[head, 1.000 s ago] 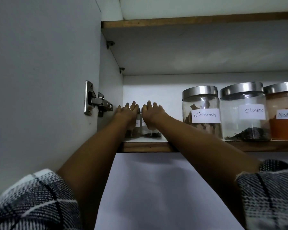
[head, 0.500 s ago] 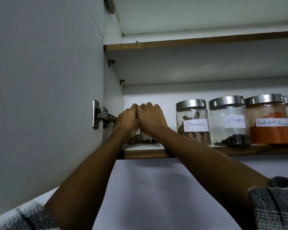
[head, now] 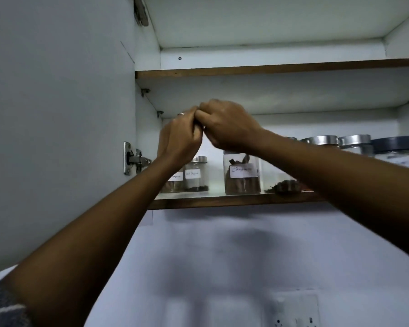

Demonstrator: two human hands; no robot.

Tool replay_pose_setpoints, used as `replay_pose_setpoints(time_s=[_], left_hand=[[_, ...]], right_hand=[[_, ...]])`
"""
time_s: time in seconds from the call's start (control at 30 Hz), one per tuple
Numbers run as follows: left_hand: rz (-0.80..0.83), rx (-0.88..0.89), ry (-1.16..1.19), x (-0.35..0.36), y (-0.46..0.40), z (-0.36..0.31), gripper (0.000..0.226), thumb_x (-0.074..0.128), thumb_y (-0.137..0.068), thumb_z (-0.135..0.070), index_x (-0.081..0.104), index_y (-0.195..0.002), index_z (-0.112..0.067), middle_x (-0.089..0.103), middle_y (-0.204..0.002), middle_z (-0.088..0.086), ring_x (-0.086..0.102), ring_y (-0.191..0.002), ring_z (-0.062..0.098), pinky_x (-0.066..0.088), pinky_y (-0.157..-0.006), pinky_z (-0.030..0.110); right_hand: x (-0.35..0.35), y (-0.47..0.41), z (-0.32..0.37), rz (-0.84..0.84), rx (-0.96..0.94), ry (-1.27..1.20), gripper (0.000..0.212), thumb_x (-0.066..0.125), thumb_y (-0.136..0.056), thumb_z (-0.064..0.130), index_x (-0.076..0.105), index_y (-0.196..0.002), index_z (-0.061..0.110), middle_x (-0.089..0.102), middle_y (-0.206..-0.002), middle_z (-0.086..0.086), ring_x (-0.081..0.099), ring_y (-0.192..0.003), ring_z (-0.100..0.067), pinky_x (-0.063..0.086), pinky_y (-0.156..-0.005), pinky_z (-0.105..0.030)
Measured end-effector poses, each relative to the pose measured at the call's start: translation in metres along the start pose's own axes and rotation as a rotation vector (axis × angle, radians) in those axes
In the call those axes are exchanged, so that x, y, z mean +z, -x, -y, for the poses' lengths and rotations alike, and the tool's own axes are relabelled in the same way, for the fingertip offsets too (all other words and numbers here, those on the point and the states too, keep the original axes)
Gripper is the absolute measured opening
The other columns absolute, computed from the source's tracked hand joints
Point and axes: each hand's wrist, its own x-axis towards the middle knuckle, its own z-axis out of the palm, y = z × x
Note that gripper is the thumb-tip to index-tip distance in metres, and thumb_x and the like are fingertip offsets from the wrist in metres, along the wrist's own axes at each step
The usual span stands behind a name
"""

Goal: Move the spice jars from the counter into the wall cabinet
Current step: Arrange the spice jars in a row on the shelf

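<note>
Two small spice jars stand at the left end of the lower cabinet shelf point(head: 222, 200). One small jar point(head: 175, 183) is partly hidden by my left wrist, and the other small jar point(head: 196, 175) has a steel lid and a white label. My left hand point(head: 178, 138) and my right hand point(head: 227, 125) are raised in front of the cabinet, above the jars and off them. Their curled fingers touch each other and nothing shows in either hand. The cinnamon jar point(head: 242, 177) stands just right of the small jars.
The open cabinet door point(head: 57, 114) fills the left, with its hinge point(head: 135, 159) beside my left wrist. More steel-lidded jars point(head: 354, 142) line the shelf behind my right forearm. An upper shelf point(head: 269, 67) sits above. A wall socket point(head: 295, 310) is below right.
Both hands have lifted off the two small jars and pulled back and up, their fingers curling in. The jars stay on the shelf. The camera has tilted up.
</note>
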Motion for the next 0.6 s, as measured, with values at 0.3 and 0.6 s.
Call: replay_pose_setpoints(time_s=[0.3,0.6], left_hand=[[0.061,0.285,-0.148,-0.004,-0.016,-0.068,0.016,0.047,-0.085,-0.015,0.06,-0.092,-0.009,0.065,-0.083,0.009,0.055,-0.076,0.027,0.028,-0.062,0.028],[0.559,0.069,-0.306,0.025,-0.011,-0.088,0.034,0.043,-0.095,-0.016,0.056,-0.126,-0.015,0.058,-0.132,0.009,0.055,-0.118,0.029,0.045,-0.092,0.038]], right_hand=[[-0.067,0.054,-0.041,0.155,0.014,0.097,0.028,0.043,-0.084,0.007,0.058,-0.106,-0.001,0.062,-0.083,-0.02,0.055,-0.063,-0.033,0.038,-0.048,-0.033],[-0.072,0.106,-0.072,0.483,0.533,-0.157,0.033,0.053,-0.083,0.003,0.061,-0.115,0.008,0.06,-0.121,-0.012,0.057,-0.105,-0.026,0.042,-0.081,-0.032]])
